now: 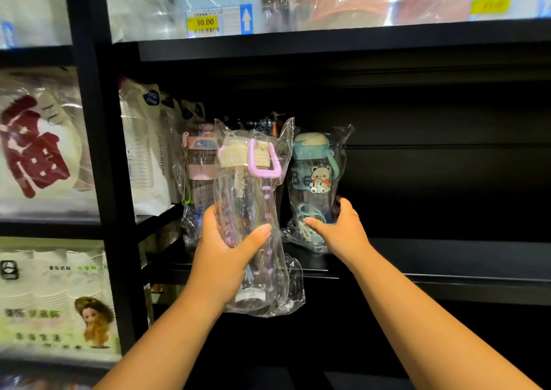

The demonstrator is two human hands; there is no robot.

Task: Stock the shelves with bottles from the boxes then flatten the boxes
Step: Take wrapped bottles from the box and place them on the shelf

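Now the clear bottle (253, 198) is mid-frame in my left hand (226, 258), fingers (209, 219) curled round it, not yet on the shelf (447, 267). My right hand (337, 228) grips the blue bottle (316, 181) standing there. Stocking, I judge; next, set the clear bottle upright beside it.

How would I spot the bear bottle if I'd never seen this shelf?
Find the black shelf under the yellow 30.00 tag. Among the bagged bottles there, the bear bottle is rightmost, held near its base by the right hand. Only it has blue trim and a cartoon bear.
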